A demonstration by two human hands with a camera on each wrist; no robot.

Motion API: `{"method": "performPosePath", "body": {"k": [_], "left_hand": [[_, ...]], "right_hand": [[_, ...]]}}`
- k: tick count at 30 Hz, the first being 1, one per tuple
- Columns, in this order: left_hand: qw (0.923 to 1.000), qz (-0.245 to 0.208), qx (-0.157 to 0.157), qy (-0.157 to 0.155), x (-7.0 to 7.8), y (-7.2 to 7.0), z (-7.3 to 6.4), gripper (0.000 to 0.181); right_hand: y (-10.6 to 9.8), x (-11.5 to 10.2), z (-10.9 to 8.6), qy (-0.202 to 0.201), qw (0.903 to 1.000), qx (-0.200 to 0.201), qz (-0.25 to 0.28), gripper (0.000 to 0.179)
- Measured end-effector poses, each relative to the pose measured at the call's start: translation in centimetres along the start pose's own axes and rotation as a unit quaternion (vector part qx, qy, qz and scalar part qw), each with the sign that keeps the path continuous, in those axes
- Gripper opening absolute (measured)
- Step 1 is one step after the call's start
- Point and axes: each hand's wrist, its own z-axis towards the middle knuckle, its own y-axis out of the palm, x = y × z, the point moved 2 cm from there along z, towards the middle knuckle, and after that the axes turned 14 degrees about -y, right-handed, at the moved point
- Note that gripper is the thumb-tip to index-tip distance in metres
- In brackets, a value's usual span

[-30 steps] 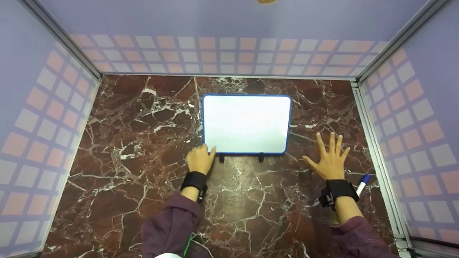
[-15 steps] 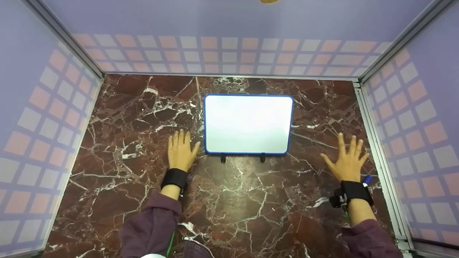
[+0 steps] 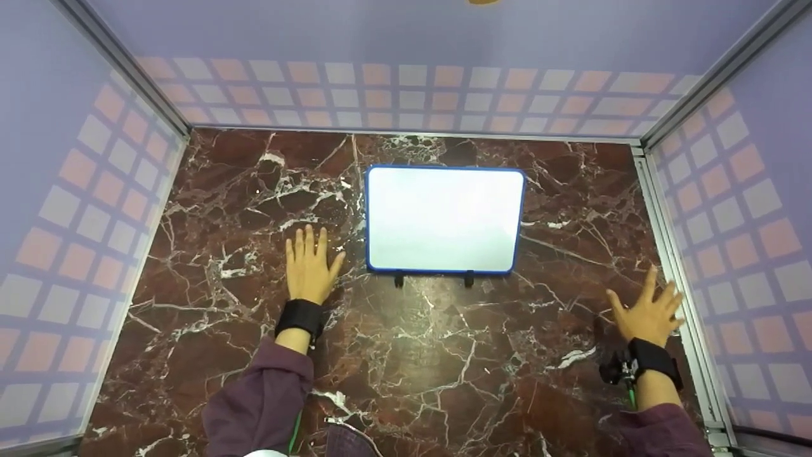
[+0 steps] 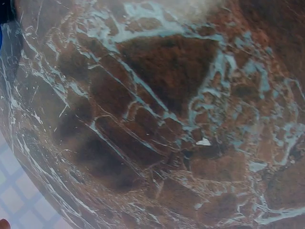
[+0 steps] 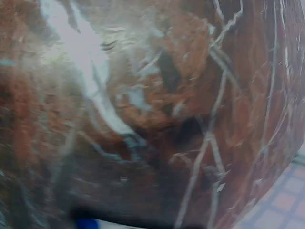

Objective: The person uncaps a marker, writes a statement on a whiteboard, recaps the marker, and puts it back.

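A small whiteboard (image 3: 445, 219) with a blue frame and two black feet stands at the middle of the marble-patterned table. To its left, my left hand (image 3: 309, 271) is stretched out flat, fingers straight and thumb apart, holding nothing. In the left wrist view only a fingertip (image 4: 4, 223) shows at the lower corner. My right hand (image 3: 648, 315) is by the right edge of the table, fingers spread, with nothing visibly gripped. A marker with a blue cap (image 5: 88, 223) peeks in at the bottom of the right wrist view; in the head view the hand and wrist hide it.
Pale panels with pink and white squares enclose the table (image 3: 419, 355) at the back and both sides. A metal rail (image 3: 660, 222) runs along the right edge, close to the right hand. Each wrist carries a black band with a camera.
My left hand has left the whiteboard's lower left corner, moved left and straightened its fingers. My right hand has shifted right and nearer, over the marker, which has gone from sight in the head view.
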Motion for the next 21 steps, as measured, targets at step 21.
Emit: {"method": "performPosePath", "body": {"k": [21], "left_hand": [[0.9999, 0.011, -0.005, -0.005, -0.1, 0.2, -0.6, 0.059]], "right_hand": [[2.2, 0.7, -2.7, 0.196, 0.9756, -0.028, 0.094, 0.084]]}}
